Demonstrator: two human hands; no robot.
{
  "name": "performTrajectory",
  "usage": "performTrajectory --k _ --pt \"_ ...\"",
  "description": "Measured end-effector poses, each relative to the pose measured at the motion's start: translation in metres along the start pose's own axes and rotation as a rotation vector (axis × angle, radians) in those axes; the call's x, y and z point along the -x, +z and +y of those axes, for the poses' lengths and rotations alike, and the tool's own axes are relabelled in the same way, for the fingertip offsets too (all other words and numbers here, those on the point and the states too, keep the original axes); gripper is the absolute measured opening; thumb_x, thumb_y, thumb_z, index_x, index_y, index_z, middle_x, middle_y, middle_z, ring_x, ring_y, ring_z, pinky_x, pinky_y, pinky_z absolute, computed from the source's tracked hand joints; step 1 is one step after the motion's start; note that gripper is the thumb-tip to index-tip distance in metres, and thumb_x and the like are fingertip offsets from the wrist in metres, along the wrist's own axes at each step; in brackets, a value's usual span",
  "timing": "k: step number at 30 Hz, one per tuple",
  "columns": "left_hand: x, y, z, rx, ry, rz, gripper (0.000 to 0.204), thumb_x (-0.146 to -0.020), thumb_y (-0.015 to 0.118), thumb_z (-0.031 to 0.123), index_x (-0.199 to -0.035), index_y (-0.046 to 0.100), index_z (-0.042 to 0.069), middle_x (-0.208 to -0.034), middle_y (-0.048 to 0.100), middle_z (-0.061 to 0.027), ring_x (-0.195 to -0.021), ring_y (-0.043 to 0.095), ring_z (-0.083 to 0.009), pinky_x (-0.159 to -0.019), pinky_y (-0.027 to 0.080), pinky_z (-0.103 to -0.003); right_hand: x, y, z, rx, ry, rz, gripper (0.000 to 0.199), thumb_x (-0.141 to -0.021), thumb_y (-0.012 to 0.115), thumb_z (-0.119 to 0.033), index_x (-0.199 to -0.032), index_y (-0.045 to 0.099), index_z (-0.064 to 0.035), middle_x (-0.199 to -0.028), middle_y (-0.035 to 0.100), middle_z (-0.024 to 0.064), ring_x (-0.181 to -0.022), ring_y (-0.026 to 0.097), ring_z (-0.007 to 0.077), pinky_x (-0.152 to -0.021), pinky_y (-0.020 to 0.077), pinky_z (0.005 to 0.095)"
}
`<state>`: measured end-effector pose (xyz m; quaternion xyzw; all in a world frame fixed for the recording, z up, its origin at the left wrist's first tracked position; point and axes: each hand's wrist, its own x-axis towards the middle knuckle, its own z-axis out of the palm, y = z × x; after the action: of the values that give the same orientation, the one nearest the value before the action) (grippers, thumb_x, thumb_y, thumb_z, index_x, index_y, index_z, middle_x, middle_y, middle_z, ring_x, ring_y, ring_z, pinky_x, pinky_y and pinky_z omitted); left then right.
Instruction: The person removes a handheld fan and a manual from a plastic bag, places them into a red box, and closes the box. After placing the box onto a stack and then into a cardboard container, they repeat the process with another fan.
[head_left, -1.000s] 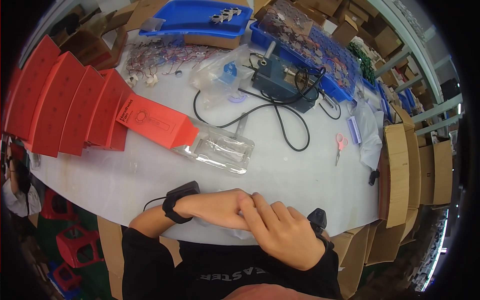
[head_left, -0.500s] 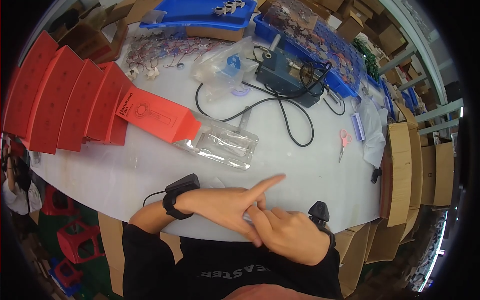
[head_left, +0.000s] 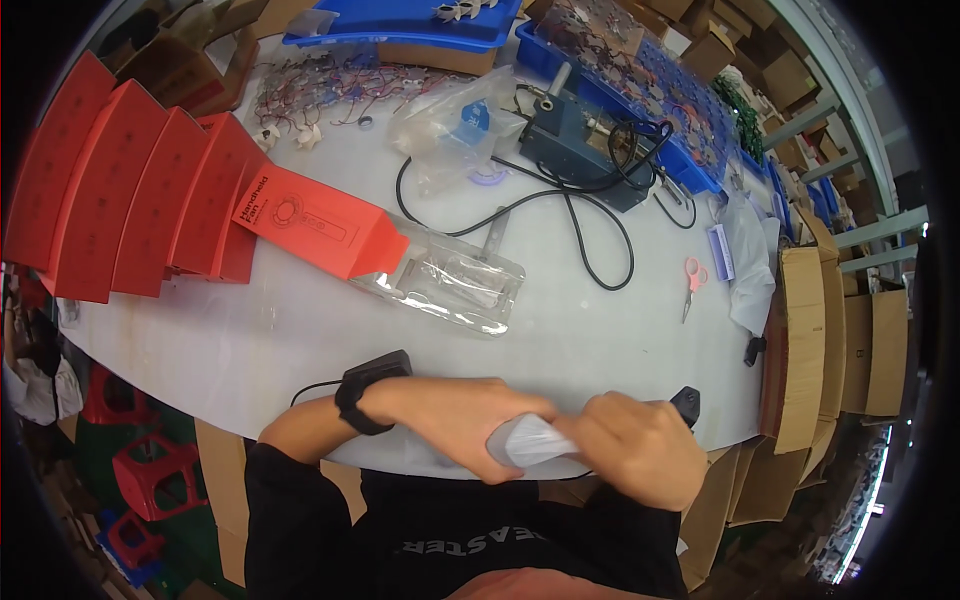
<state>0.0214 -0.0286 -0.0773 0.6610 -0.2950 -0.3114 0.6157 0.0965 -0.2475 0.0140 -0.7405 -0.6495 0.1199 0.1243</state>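
– Why is the left hand curled, lower centre of the frame?
– A grey object is gripped there, probably for steadiness; to its right, its thin film is pinched by the right hand, apparently for tautness.

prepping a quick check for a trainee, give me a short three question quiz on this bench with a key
1. What sits between the left hand and right hand?
2. True or false: the pink scissors lie to the right of the clear tray.
3. The box at the clear tray's left end is: a) blue b) red c) white

Key:
1. A grey item with thin film.
2. True.
3. b
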Motion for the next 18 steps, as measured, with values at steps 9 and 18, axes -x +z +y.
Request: performTrajectory --k 9,18 --pt "0.01 0.028 0.018 -0.458 0.403 0.669 0.053 -0.07 0.085 0.015 -0.113 0.056 0.003 -0.09 0.064 -0.0108 -0.075 0.066 -0.0313 -0.063 0.051 -0.038 -0.023 -0.002 0.048 -0.565 -0.342 -0.03 0.024 -0.084 0.073 -0.014 -0.102 0.064 -0.0008 -0.083 0.057 0.0078 -0.065 0.062 0.0251 -0.051 0.0496 0.0343" --pt "-0.003 0.044 0.009 -0.568 0.705 0.838 0.045 -0.071 0.082 0.01 -0.107 0.055 0.003 -0.089 0.059 -0.0108 -0.067 0.059 -0.0277 -0.059 0.05 -0.036 -0.035 -0.001 0.046 -0.82 -0.514 -0.075 0.016 -0.088 0.076 -0.008 -0.097 0.068 0.0033 -0.083 0.06 0.0104 -0.062 0.061 0.0234 -0.05 0.0463 0.0327"
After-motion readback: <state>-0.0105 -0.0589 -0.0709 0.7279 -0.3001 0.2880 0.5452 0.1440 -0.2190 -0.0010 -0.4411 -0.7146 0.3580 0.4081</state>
